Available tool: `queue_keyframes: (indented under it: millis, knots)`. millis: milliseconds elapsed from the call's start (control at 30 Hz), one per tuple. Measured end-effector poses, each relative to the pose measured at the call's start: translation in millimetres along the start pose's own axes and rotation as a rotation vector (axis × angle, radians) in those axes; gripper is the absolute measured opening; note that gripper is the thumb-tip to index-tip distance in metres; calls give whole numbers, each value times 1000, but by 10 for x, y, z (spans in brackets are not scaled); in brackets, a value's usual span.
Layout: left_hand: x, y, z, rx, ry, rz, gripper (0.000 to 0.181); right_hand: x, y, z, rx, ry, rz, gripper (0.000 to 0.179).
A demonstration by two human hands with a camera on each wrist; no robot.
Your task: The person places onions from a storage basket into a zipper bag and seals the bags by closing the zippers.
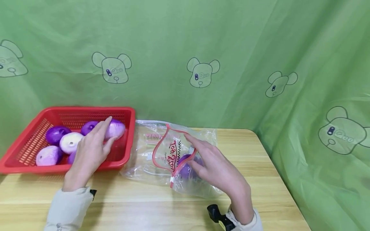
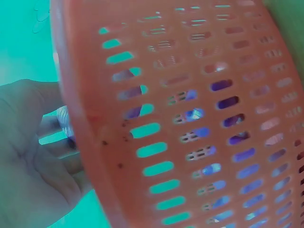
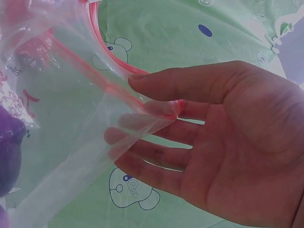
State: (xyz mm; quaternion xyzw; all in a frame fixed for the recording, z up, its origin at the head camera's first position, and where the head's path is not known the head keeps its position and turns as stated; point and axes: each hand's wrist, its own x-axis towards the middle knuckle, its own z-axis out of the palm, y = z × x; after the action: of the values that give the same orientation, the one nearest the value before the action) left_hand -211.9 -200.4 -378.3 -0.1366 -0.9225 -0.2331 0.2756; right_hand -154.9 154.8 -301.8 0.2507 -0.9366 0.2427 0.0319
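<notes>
My left hand reaches over the red basket and grips a purple-and-white onion between fingers and thumb at the basket's right end. In the left wrist view the basket wall hides most of that onion and the fingertips. My right hand holds the red-edged mouth of a clear zip bag spread apart. Thumb and fingers lie along its rim, and several fingers show through the plastic in the right wrist view. Inside the bag lies a purple onion.
Several more onions sit in the basket, among them a pale one, a dark purple one and a pinkish one. The wooden table backs onto a green curtain, which also hangs along its right edge.
</notes>
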Motion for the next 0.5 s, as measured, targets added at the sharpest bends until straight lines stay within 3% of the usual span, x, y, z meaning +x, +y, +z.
queue_keyframes:
  millis: [167, 500]
  knots:
    - [22, 58, -19, -22, 45, 40, 71, 0, 0, -3, -3, 2, -1, 74]
    - [42, 192, -50, -128, 21, 69, 75, -9, -3, -7, -17, 7, -9, 74]
